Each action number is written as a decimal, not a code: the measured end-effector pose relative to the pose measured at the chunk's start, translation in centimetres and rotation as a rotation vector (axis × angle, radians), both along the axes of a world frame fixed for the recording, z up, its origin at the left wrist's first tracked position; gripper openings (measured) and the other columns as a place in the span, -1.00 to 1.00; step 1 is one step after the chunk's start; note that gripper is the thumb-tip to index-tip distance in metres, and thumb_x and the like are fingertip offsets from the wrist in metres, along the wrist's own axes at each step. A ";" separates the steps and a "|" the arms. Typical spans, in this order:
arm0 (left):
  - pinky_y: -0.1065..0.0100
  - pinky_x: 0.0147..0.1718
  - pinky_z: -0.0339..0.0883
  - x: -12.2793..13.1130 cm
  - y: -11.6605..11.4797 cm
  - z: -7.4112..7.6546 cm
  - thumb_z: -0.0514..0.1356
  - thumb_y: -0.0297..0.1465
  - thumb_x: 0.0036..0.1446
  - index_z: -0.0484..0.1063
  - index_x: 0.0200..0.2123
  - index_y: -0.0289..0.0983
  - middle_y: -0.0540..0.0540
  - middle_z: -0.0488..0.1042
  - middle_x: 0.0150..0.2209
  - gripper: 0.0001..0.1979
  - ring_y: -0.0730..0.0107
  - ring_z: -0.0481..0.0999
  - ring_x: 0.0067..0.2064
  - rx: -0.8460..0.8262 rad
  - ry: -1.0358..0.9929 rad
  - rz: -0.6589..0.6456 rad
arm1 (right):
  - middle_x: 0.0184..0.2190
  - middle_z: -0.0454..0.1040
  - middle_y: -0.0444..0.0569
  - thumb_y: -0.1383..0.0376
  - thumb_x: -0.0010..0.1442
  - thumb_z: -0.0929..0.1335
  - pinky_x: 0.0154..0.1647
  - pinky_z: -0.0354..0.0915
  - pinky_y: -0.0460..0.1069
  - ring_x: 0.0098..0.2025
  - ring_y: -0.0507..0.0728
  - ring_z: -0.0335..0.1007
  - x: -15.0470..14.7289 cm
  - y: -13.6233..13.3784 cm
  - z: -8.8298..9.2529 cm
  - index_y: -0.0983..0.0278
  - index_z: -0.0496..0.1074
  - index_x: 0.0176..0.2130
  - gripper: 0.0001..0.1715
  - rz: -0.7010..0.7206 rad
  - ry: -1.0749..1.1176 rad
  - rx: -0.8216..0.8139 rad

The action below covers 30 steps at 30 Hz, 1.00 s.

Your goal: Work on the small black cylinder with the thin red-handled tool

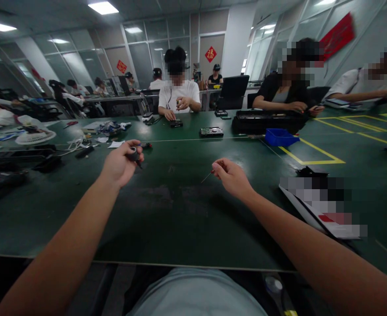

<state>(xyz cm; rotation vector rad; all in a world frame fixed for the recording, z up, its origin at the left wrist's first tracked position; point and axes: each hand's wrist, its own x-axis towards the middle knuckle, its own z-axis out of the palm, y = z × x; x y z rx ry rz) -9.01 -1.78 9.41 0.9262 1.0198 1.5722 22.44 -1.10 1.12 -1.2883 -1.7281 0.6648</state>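
My left hand (118, 164) is raised over the green table, its fingers curled around a small black object (134, 154) with a rounded body and a narrow lower end; its exact kind is unclear. To the right, my right hand (230, 174) grips a screwdriver (207, 177) with a reddish handle, mostly hidden by the fingers. Its thin metal shaft slants down to the left above the tabletop. Beyond both hands, an opened hard drive (211, 131) with a green circuit board lies near the line across the table.
The green table (167, 232) spans the view. Cables and parts (107, 128) clutter the left, near a white fan-like grille (35, 137). At right are a blue bin (281, 137), a long black casing (267, 122) and a blurred-out packet (321, 206). Co-workers (179, 96) sit opposite.
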 end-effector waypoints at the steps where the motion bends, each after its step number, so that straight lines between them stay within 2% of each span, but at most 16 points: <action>1: 0.38 -0.43 0.26 1.3 0.0 -0.1 0.02 -0.61 -0.09 0.40 -0.33 -0.33 -0.08 0.32 -0.46 -0.75 0.39 0.31 -0.43 -0.019 0.015 -0.047 | -0.41 0.51 -0.07 0.06 0.31 0.24 -0.30 0.28 0.04 -0.35 0.13 0.43 0.0 0.0 0.0 0.22 0.42 -0.23 -0.68 -0.005 0.000 0.003; 7: 0.39 -0.40 0.25 8.4 -0.4 -2.5 0.04 -0.56 -0.12 0.41 -0.30 -0.34 -0.09 0.35 -0.41 -0.73 0.41 0.34 -0.41 -0.022 0.139 -0.300 | -0.47 0.47 -0.09 0.07 0.33 0.22 -0.37 0.26 0.02 -0.42 0.11 0.41 0.0 -0.2 0.3 0.21 0.41 -0.21 -0.68 0.000 0.003 0.027; 12: 0.33 -0.27 0.27 11.9 -0.6 -4.9 0.03 -0.52 -0.04 0.42 -0.25 -0.33 -0.09 0.37 -0.36 -0.73 0.37 0.36 -0.32 0.041 0.367 -0.396 | -0.38 0.50 -0.06 0.10 0.33 0.21 -0.31 0.30 0.04 -0.34 0.13 0.44 0.1 0.0 0.1 0.20 0.41 -0.16 -0.70 -0.008 0.033 0.043; 14: 0.32 -0.21 0.27 12.3 -0.6 -5.8 0.07 -0.50 0.01 0.39 -0.15 -0.31 -0.08 0.39 -0.30 -0.70 0.35 0.38 -0.26 0.066 0.545 -0.385 | -0.35 0.51 -0.04 0.10 0.32 0.23 -0.29 0.31 0.05 -0.31 0.14 0.44 0.1 0.0 0.1 0.20 0.41 -0.16 -0.70 -0.003 0.026 0.043; 17: 0.30 -0.11 0.28 12.0 -0.4 -7.2 0.14 -0.60 -0.04 0.27 0.05 -0.29 -0.11 0.41 -0.15 -0.49 0.32 0.40 -0.15 0.137 0.796 -0.324 | -0.34 0.52 -0.05 0.11 0.30 0.26 -0.27 0.30 0.05 -0.30 0.14 0.44 -0.1 -0.3 0.2 0.21 0.42 -0.15 -0.73 0.009 -0.010 0.040; 19: 0.26 -0.05 0.29 11.5 -0.2 -8.1 0.11 -0.64 0.00 0.23 0.07 -0.29 -0.15 0.41 -0.08 -0.48 0.31 0.42 -0.10 0.166 0.890 -0.273 | -0.36 0.52 -0.06 0.11 0.30 0.26 -0.29 0.28 0.04 -0.32 0.13 0.44 -0.3 -0.6 0.5 0.21 0.44 -0.17 -0.73 0.009 -0.044 0.032; 22: 0.21 -0.02 0.31 10.7 0.2 -8.9 0.14 -0.57 0.12 0.32 -0.02 -0.29 -0.16 0.44 -0.08 -0.67 0.26 0.44 -0.08 0.155 0.972 -0.248 | -0.45 0.48 -0.09 0.06 0.30 0.26 -0.35 0.24 0.03 -0.39 0.12 0.41 -0.4 -1.0 0.8 0.22 0.46 -0.28 -0.67 0.005 -0.087 0.038; 24: 0.19 0.02 0.31 10.3 0.3 -9.1 0.22 -0.54 0.11 0.39 -0.08 -0.28 -0.14 0.46 -0.08 -0.72 0.24 0.45 -0.05 0.194 1.018 -0.264 | -0.48 0.47 -0.09 0.05 0.30 0.27 -0.38 0.23 0.02 -0.41 0.12 0.39 -0.4 -1.2 1.0 0.22 0.46 -0.29 -0.66 0.000 -0.077 0.059; 27: 0.17 0.12 0.27 10.0 0.5 -9.3 0.28 -0.56 0.08 0.47 -0.08 -0.24 -0.12 0.48 -0.03 -0.69 0.23 0.44 0.03 0.301 1.062 -0.281 | -0.48 0.46 -0.10 0.07 0.29 0.28 -0.39 0.24 0.01 -0.44 0.10 0.38 -0.4 -1.5 1.2 0.24 0.46 -0.26 -0.68 -0.018 0.043 0.117; 30: 0.15 0.16 0.24 10.0 0.6 -9.7 0.28 -0.55 0.10 0.46 0.01 -0.22 -0.12 0.48 0.03 -0.62 0.22 0.43 0.08 0.328 1.065 -0.278 | -0.49 0.46 -0.10 0.09 0.28 0.30 -0.38 0.29 0.02 -0.44 0.09 0.38 -0.4 -1.8 1.5 0.25 0.44 -0.25 -0.72 -0.064 0.204 0.204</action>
